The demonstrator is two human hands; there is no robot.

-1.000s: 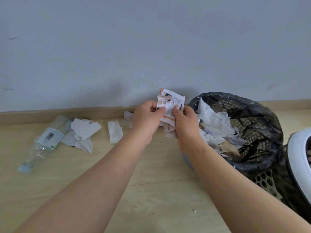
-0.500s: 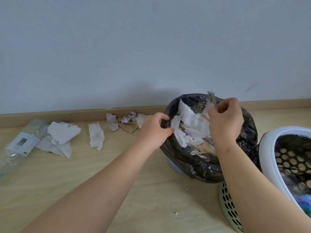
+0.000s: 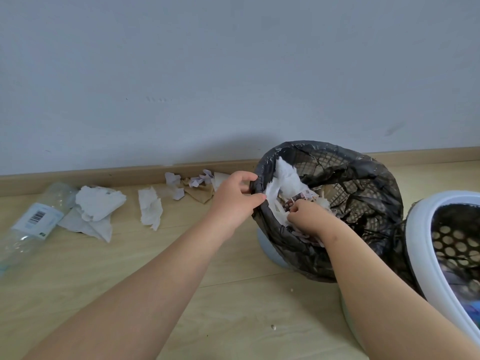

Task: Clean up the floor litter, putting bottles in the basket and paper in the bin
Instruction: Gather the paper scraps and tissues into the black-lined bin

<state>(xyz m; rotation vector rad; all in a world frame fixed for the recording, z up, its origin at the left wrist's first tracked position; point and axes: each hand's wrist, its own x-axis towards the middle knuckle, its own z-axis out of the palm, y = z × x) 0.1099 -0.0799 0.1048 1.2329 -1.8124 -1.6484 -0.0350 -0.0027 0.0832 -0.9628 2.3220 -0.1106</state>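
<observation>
Pale wooden floor [image 3: 233,307] runs up to a grey wall with a wooden skirting board. Your left hand [image 3: 233,201] grips the left rim of the round bin lined with a black plastic bag [image 3: 285,245]. Your right hand [image 3: 307,218] is down inside it, fingers curled among crumpled white paper [image 3: 285,178]; whether they hold a piece, I cannot tell. A clear plastic bottle [image 3: 33,224] and torn white paper sheets [image 3: 98,203] lie on the floor to the left, well apart from the white-rimmed perforated basket [image 3: 418,242] at the right.

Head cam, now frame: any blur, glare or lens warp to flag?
Head view: soft even light, no glare; faint shadow on the wall above the bin; skirting board bows slightly, wide-angle distortion; bottle at the left edge looks soft and stretched; left hand and right hand fairly sharp.
</observation>
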